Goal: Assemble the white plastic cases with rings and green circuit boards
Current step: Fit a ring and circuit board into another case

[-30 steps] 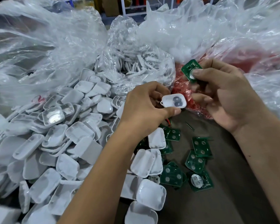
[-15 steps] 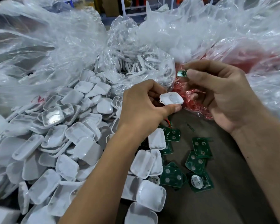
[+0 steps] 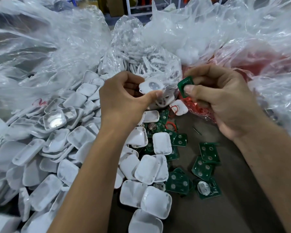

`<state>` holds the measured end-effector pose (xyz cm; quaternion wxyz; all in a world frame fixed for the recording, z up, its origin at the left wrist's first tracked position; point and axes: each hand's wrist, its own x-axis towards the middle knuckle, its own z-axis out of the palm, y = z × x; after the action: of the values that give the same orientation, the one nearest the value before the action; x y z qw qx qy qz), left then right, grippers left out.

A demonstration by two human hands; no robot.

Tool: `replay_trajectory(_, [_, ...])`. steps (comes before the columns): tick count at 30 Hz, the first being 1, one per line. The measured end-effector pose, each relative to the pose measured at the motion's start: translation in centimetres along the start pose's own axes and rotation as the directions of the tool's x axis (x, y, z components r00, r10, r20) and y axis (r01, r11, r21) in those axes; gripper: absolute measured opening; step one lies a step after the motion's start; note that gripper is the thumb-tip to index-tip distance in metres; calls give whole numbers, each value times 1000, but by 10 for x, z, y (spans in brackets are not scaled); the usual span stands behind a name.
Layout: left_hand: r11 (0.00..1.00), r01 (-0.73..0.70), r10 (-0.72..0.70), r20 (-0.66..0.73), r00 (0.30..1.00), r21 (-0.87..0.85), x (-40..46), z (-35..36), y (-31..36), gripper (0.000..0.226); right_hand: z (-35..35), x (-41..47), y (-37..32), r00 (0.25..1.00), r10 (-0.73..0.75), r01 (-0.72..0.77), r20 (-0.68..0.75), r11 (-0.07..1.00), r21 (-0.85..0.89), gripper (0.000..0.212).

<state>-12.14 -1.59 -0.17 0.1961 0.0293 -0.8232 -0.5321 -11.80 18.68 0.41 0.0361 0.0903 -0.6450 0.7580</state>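
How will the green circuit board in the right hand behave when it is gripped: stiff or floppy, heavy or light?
Probably stiff: the green circuit board stays flat though the right hand pinches only its edge. Likely light, since thumb and fingers alone carry it. Being flat and square, it should not roll.

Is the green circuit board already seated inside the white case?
No, the right hand pinches the green circuit board apart from the white case in the left hand.
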Motion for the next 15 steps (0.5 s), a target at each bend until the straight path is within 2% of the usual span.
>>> replay_trajectory(2, [1000, -5, 5, -4, 1000, -19, 1, -1, -1, 43, 2, -2, -1, 1000, 21, -22, -11, 999, -27, 24])
replay_trajectory(5, [1000, -27, 28, 27, 999, -8, 0, 2, -1, 44, 5, -3, -2, 998, 60, -61, 23, 996, 62, 21])
replay_trajectory(9, [997, -79, 79, 97, 992, -5, -4, 7, -2, 42, 7, -3, -1, 995, 37, -44, 88, 996, 79, 25])
replay_trajectory(15, [992, -118, 123, 171, 978, -38, -4, 7, -4, 40, 8, -3, 1, 999, -9, 7, 47, 999, 31, 28])
